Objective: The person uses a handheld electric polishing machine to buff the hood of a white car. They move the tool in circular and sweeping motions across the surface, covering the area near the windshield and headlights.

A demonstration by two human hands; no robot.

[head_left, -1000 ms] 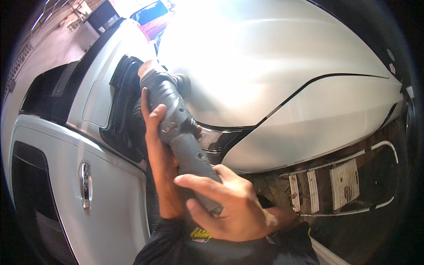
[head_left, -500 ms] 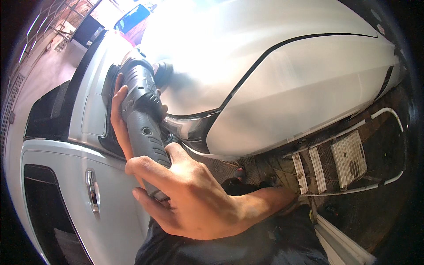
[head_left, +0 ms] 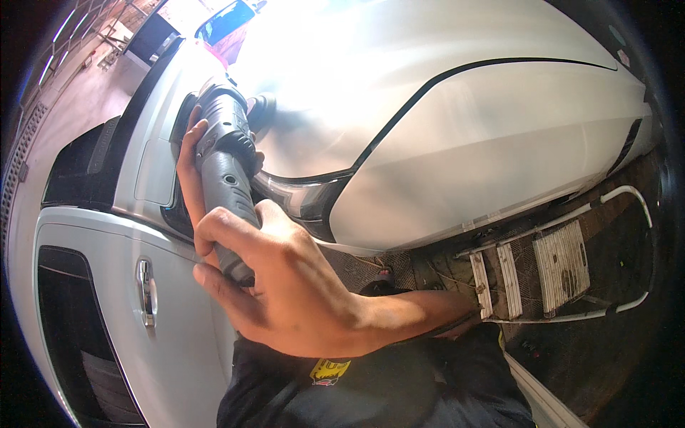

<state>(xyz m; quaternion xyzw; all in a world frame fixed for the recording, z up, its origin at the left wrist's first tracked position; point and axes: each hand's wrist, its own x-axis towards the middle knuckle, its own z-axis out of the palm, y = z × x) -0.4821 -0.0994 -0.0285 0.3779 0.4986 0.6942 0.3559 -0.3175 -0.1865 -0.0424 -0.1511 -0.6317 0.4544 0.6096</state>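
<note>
A grey and black power polisher [head_left: 227, 171] lies between both my hands, its head pointing to the far side. My right hand [head_left: 285, 285] is closed round the rear end of its body, with the forearm coming in from the right. Farther forward, my left hand [head_left: 188, 167] wraps the polisher from beneath; its fingers show on the left side and a fingertip on the right, while the palm is hidden. The dark round pad [head_left: 264, 110] sits at the white car panel [head_left: 321, 135]; glare hides whether it touches.
Below the panel is a car lamp [head_left: 292, 196]. A white car door with a chrome handle [head_left: 147, 292] stands at the left. On the right is a stepladder [head_left: 564, 267] with pale treads. Dark clothing [head_left: 371, 389] covers my lap. A mirror-like blue pane [head_left: 225, 28] is at the top.
The polisher and my right hand sit slightly higher and farther left in the picture. The view has shifted a little, and a yellow patch on my clothing now shows.
</note>
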